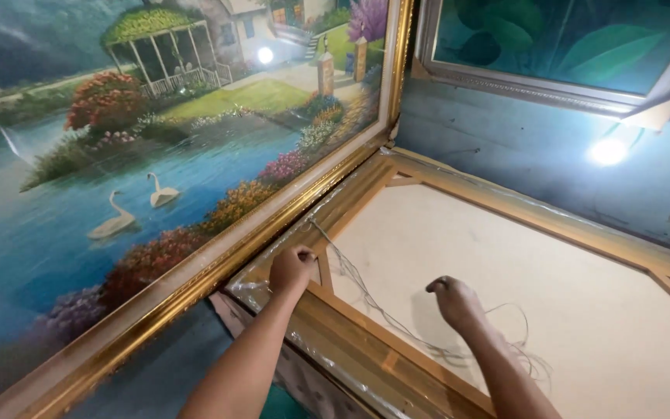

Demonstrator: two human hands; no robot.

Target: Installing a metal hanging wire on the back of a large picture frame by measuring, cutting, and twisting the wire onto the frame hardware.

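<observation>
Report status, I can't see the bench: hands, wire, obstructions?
Left hand fisted on the wooden frame. Right hand pinching thin wire over the canvas back. Framed swan painting leans alongside.

A framed painting (141,155) stands at the left, the canvas back (521,287) lies to its right with loose wire (397,322) on it, and another frame (552,46) hangs far right.

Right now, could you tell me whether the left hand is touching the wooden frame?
Touching. The head view shows the left hand closed and pressed onto the wooden frame near its corner brace, with no gap; thin wire runs from it.
</observation>
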